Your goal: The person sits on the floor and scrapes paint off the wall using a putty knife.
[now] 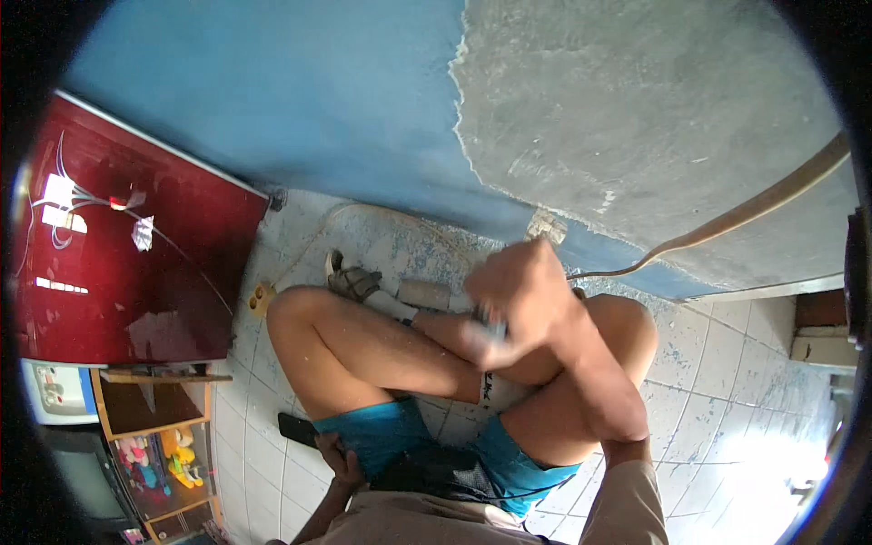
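Raised over the crossed legs, my right hand is blurred and curled around a small dark and silvery object that I cannot make out. My left hand rests against the teal shorts at my hip; whether it holds anything is not plain. Beside it a black phone-like object lies on the tiles. Past the lower legs, close to the wall, a greyish block lies on the floor near one shoe.
A wall with blue paint and bare grey plaster rises ahead. A yellow socket block with a cable sits left of my knee. A glossy red panel and a shelf with toys stand left. Paint flecks dot the tiles.
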Demonstrator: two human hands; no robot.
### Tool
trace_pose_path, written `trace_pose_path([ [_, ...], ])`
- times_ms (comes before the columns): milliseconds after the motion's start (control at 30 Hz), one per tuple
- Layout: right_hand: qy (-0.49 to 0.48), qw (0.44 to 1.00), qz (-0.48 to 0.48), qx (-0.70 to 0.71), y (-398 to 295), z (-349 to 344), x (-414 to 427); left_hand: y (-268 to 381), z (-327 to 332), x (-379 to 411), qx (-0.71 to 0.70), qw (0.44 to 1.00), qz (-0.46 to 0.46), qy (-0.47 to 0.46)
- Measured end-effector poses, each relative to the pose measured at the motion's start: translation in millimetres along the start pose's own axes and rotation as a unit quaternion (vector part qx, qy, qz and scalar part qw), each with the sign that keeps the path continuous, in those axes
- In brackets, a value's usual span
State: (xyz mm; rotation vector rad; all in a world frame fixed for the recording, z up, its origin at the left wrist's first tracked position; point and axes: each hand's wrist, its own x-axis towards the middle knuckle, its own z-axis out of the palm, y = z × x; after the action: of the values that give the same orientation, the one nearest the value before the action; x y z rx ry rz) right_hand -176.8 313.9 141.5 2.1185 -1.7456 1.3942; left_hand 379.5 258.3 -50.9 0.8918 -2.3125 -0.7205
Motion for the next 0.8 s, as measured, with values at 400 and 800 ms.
trace_pose_path([
  [400, -0.009, 0.999, 0.035, -0.021, 9.4, 1.8, -7.3, 2.3, 1.9, -3.0, -0.025, 0.999, -0.037, 0.003],
  [800, 0.009, 1.000, 0.019, -0.015, 2.9, -8.9, -11.0, 7.8, 0.7, 3.5, -0.019, 0.999, -0.036, -0.021],
])
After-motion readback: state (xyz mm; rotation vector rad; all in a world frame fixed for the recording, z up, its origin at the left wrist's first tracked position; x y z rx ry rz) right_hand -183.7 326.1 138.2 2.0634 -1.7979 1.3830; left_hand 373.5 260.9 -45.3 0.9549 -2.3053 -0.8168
